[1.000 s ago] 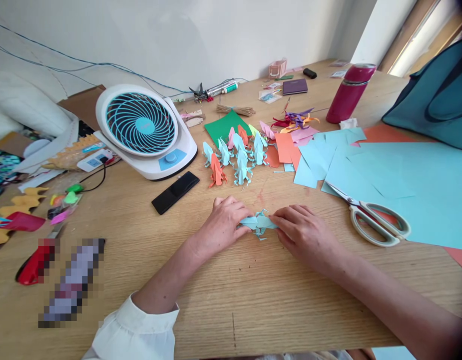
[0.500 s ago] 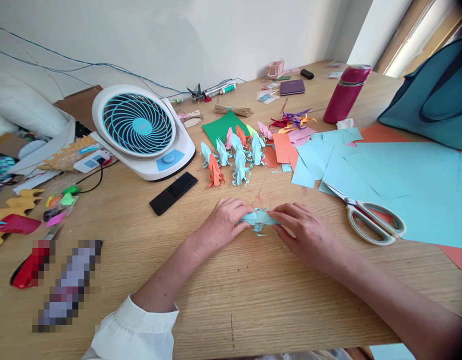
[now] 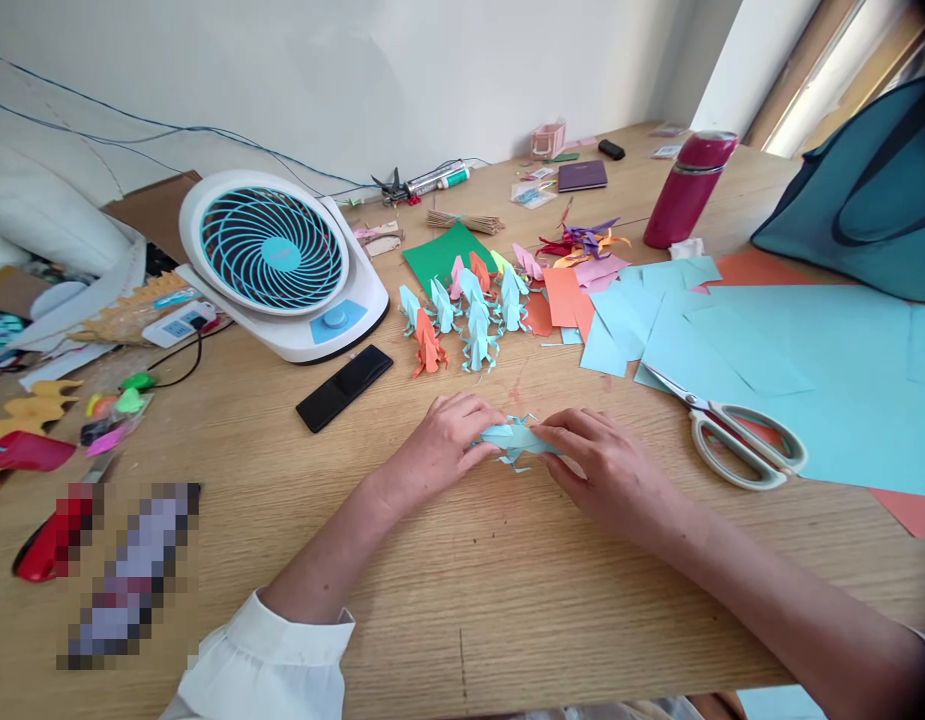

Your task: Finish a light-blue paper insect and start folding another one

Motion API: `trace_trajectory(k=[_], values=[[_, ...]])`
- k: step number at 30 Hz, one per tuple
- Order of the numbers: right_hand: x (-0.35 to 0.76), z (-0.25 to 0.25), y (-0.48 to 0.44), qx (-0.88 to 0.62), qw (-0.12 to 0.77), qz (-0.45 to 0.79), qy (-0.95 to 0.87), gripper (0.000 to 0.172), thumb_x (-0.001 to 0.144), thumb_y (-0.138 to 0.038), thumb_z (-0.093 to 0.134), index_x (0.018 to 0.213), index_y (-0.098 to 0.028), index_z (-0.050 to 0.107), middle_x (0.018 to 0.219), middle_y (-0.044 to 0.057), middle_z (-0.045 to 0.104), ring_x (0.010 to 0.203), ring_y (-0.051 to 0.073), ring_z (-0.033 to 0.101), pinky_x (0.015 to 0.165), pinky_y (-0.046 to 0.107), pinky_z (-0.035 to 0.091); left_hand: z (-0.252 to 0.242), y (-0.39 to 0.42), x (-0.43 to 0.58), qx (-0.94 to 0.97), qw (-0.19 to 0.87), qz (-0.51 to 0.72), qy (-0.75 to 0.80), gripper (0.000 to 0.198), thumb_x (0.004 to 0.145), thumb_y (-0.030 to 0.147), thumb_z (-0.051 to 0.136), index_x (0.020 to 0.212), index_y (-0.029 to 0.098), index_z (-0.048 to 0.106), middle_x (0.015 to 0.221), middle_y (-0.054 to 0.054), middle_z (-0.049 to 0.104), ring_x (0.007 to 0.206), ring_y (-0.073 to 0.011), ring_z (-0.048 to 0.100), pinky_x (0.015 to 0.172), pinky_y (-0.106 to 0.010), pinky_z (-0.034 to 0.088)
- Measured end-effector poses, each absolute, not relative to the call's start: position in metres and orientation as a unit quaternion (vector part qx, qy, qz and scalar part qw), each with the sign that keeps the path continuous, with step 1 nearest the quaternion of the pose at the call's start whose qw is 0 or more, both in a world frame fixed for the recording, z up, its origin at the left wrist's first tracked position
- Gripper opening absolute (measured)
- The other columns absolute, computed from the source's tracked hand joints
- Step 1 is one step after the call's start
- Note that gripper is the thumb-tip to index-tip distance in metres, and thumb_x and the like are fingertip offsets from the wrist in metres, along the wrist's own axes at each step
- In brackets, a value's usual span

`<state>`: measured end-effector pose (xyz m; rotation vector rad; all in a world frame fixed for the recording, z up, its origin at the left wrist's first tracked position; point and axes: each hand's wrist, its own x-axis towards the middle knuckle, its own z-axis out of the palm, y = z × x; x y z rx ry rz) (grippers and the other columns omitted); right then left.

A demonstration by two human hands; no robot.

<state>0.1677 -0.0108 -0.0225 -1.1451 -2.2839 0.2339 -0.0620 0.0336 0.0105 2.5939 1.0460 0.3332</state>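
Note:
Between my hands, low over the wooden table (image 3: 402,600), is a light-blue origami figure (image 3: 516,438) with thin legs sticking out at its sides. My left hand (image 3: 456,437) pinches its left end between thumb and fingers. At the other end, my right hand (image 3: 598,455) has its fingers closed on the paper; its fingertips cover that end. Just beyond stand several similar folded figures, among them a light-blue one (image 3: 478,338) and an orange one (image 3: 427,345).
A fan (image 3: 278,260) and a black phone-like slab (image 3: 345,388) lie to the left. Scissors (image 3: 739,435) rest by blue paper sheets (image 3: 867,400) at right. Behind are a magenta bottle (image 3: 687,195), a teal bag (image 3: 874,210) and green paper (image 3: 447,255). A red-handled cutter (image 3: 53,535) lies left.
Both hands keep their hold on the blue origami figure, with hardly any movement. The whole view has shifted slightly.

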Motion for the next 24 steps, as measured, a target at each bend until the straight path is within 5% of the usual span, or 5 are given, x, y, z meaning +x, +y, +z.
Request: trace_trajectory(k=[7,24], values=[[0.1661,-0.0229,-0.0124,-0.433,0.265,0.085,-0.857,0.017,0.093,-0.015,0.052,0.106,-0.018,0.062,0.102,0.01,0.066,0.091,0.023,0.062,0.08,0.039,0.048,0.0099,0.035,-0.0639,0.886,0.243,0.146,0.367,0.021,0.09,0.025,0.063,0.111,0.021,0.064,0.109,-0.005,0.065,0.108,-0.02,0.06,0.095,-0.033,0.047],[0.166,-0.0166,-0.0143,-0.422,0.236,0.096,-0.87,0.029,0.095,-0.014,0.043,0.121,-0.015,0.056,0.103,0.01,0.06,0.086,0.022,0.06,0.074,0.035,0.051,0.0068,0.0335,-0.0631,0.897,0.2,0.21,0.332,0.026,0.088,0.023,0.065,0.114,0.018,0.066,0.107,-0.008,0.064,0.102,-0.0202,0.061,0.09,-0.033,0.05]])
